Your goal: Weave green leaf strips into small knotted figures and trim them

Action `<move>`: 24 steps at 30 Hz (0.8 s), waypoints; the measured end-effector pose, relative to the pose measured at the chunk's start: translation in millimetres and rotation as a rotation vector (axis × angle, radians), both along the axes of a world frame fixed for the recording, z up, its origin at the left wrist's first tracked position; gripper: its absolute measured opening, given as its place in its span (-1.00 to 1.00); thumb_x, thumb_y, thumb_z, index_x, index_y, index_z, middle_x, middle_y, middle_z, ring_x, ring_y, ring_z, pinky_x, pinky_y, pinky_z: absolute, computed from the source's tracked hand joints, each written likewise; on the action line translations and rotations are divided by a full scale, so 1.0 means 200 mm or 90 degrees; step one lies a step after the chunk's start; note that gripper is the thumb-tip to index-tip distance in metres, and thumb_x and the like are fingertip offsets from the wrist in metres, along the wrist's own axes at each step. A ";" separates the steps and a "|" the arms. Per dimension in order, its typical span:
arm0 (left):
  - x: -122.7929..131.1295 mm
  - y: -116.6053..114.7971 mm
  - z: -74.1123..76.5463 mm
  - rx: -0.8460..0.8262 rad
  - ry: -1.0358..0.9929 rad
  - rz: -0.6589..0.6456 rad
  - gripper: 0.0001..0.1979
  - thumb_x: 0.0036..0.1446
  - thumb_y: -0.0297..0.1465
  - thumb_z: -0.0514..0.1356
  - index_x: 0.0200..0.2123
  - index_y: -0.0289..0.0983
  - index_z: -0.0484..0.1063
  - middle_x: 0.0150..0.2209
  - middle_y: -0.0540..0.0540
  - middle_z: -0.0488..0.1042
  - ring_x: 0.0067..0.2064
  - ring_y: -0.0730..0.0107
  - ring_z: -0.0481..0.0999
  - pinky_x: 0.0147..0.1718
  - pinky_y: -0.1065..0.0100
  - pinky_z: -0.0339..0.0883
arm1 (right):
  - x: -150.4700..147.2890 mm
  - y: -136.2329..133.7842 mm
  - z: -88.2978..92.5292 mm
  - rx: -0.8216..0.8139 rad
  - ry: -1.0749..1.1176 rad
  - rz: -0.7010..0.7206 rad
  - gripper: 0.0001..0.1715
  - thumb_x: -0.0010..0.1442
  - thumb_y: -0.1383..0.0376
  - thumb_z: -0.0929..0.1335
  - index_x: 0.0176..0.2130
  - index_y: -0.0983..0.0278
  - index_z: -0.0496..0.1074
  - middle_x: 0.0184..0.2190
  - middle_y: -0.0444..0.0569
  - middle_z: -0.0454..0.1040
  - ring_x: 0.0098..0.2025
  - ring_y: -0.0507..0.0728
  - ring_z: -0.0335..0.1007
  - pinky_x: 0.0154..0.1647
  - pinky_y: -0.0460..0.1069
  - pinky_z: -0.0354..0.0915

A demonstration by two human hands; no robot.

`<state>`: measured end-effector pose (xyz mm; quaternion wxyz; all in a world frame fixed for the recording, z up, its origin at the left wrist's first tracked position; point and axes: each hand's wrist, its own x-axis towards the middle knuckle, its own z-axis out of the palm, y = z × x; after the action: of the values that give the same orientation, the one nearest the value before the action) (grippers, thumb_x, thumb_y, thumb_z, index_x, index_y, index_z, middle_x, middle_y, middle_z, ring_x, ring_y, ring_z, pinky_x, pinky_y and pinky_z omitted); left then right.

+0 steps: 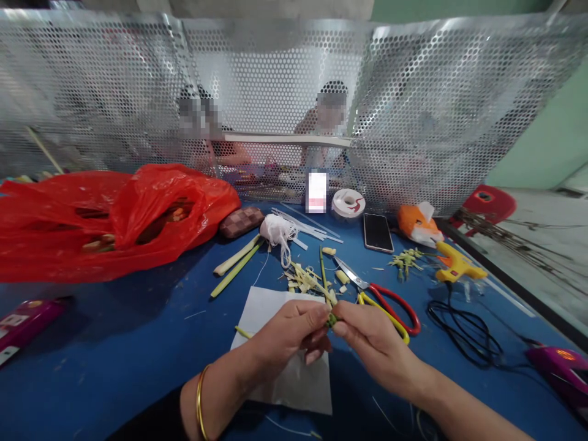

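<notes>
Between my two hands, over a white sheet of paper (312, 383), is a small green strip of plant stalk (331, 320), knotted or folded at the fingertips. My left hand (294, 324), with a gold bangle on its wrist, pinches it from the left. From the right, the thumb and forefinger of my right hand (370, 334) are closed on the same piece. Pale stalk scraps (305, 278) lie just beyond the fingers. Scissors (367, 288) with red and yellow handles rest open beside my right hand. My fingers partly hide the held piece.
White string (278, 229) and long pale-green stalks (236, 269) lie ahead. A red plastic bag (184, 184) fills the left. Rightward are a tape roll (348, 205), phone (378, 233), woven green piece (407, 262) and yellow glue gun (459, 263). A perforated metal screen (275, 79) stands behind; people sit beyond it.
</notes>
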<state>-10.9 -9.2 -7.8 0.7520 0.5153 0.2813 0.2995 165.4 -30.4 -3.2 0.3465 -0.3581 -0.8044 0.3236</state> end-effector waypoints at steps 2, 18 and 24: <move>0.00 0.00 0.00 -0.055 -0.057 -0.054 -0.44 0.06 0.08 0.18 -0.66 -0.21 0.13 -0.75 0.19 0.02 -0.69 0.58 0.12 -0.41 0.33 0.28 | 0.00 -0.01 0.00 -0.077 0.072 0.043 -0.55 0.41 0.12 0.15 -0.48 0.23 0.19 -0.55 -0.17 0.26 -0.51 0.01 0.19 -0.48 -0.09 0.11; -0.02 -0.01 0.05 0.309 0.154 0.303 -0.90 -0.03 -0.38 0.38 -0.39 -0.25 0.58 -0.44 -0.04 0.58 -0.38 0.38 0.50 -0.31 0.35 0.37 | -0.05 0.01 -0.03 -0.357 0.299 -0.067 -0.47 0.20 -0.09 0.34 -0.52 0.26 0.28 -0.72 -0.29 0.08 -0.66 -0.04 -0.02 -0.62 -0.11 -0.03; -0.01 0.02 0.03 0.102 0.031 0.225 -0.87 -0.15 -0.38 0.39 -0.49 -0.28 0.54 -0.58 0.00 0.52 -0.57 0.45 0.43 -0.52 0.39 0.34 | -0.06 0.01 -0.03 -0.459 0.385 -0.023 -0.49 0.14 -0.07 0.39 -0.52 0.28 0.32 -0.72 -0.31 0.04 -0.68 -0.07 -0.10 -0.64 -0.12 -0.02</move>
<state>-13.5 -5.0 -2.0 0.6373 0.5230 0.3612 0.4356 152.9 -27.6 -9.9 0.4242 -0.3597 -0.4972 0.6660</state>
